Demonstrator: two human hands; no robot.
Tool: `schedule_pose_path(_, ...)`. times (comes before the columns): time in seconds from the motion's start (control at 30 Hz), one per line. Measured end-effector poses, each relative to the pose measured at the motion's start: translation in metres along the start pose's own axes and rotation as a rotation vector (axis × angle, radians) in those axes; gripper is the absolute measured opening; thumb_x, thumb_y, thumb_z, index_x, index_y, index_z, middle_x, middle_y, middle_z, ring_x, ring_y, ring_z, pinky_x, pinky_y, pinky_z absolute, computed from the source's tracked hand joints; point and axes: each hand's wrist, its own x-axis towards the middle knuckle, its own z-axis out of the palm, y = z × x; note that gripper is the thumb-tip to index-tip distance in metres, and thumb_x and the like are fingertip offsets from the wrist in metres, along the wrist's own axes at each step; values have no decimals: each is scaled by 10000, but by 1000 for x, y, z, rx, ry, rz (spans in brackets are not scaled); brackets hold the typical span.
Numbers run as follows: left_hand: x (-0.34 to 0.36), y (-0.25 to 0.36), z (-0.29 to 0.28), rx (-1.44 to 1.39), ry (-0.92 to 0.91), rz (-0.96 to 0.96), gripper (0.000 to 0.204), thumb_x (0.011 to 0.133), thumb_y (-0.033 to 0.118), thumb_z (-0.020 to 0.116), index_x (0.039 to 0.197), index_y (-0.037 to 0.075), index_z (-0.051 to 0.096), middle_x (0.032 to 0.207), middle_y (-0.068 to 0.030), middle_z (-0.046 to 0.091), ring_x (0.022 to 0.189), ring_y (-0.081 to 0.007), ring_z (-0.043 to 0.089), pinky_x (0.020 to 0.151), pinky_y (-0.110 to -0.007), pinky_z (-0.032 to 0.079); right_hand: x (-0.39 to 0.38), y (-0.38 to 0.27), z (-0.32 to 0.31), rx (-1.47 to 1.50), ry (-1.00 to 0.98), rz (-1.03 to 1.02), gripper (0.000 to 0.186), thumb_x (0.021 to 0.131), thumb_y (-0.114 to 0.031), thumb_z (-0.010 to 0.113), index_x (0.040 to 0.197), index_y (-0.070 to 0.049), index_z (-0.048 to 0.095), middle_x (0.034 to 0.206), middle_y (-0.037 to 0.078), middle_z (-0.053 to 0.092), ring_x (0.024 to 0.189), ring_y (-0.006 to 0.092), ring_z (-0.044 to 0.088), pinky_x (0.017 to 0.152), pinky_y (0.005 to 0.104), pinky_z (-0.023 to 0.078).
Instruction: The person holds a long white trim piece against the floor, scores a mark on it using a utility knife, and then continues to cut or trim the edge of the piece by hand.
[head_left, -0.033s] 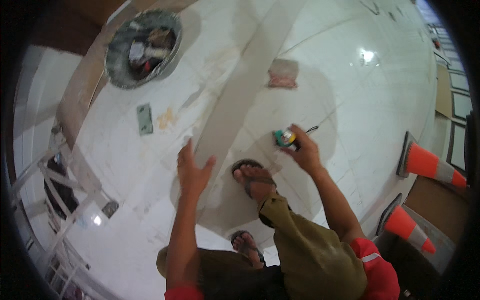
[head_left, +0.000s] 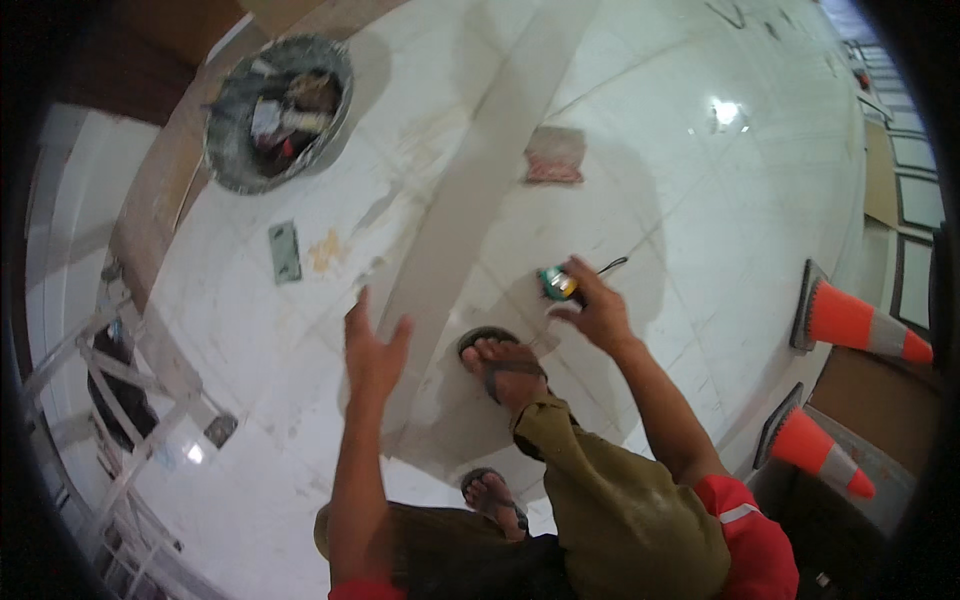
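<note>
My right hand [head_left: 603, 315] has its thumb and fingers curled around a tape measure [head_left: 558, 283] with a green, silver and yellow case. A black wrist strap [head_left: 614, 264] sticks out past the fingers. My left hand [head_left: 375, 352] is empty, thumb and fingers spread, over the left edge of a long grey board-like strip [head_left: 455, 215]. That strip runs away from me across the pale tiled floor. Between my hands, one sandalled foot [head_left: 508, 368] rests beside the strip. Whether my left hand touches the strip, I cannot tell.
A grimy bucket [head_left: 222, 125] holding tools and scraps stands far left. Nearer lies a green flat rectangular piece [head_left: 284, 252]. Beyond my right hand is a clear packet with reddish contents [head_left: 555, 157]. Orange cones [head_left: 850, 320] lie at right; a metal ladder-like frame [head_left: 140, 370] is at left.
The whole view has shifted slightly, floor things sliding a little left and down. My left hand sits slightly further left; the right hand keeps its place around the tape measure.
</note>
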Motion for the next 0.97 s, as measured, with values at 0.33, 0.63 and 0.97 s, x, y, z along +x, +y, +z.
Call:
schedule_pose_path(0.33,-20,-41,-96,113,-413,-81,697,942,304,812,1509,1,542,1384,-230,658,1228,-338,658,1069,-426,519,0,-2,-13,-204,-227,101,826,806,-156,877,1531,-190,482,1586,87,500,1197,365,688,950,483,602)
schedule_pose_path(0.63,-114,-78,-21,252,-164,72,1058,759,364,943,1628,101,399,1685,-289,256,1525,-477,345,1232,-553,346,-56,14,-13,-48,-131,223,701,835,-257,875,1411,-81,515,1391,153,601,1227,396,644,993,482,548)
schedule_pose_path(0.97,-131,-86,22,344,-8,143,1003,775,369,924,1631,208,429,1658,-221,330,1504,-447,345,1218,-564,336,-287,92,-31,82,129,440,715,777,-237,939,1351,-56,552,1265,220,658,1114,408,688,946,470,567)
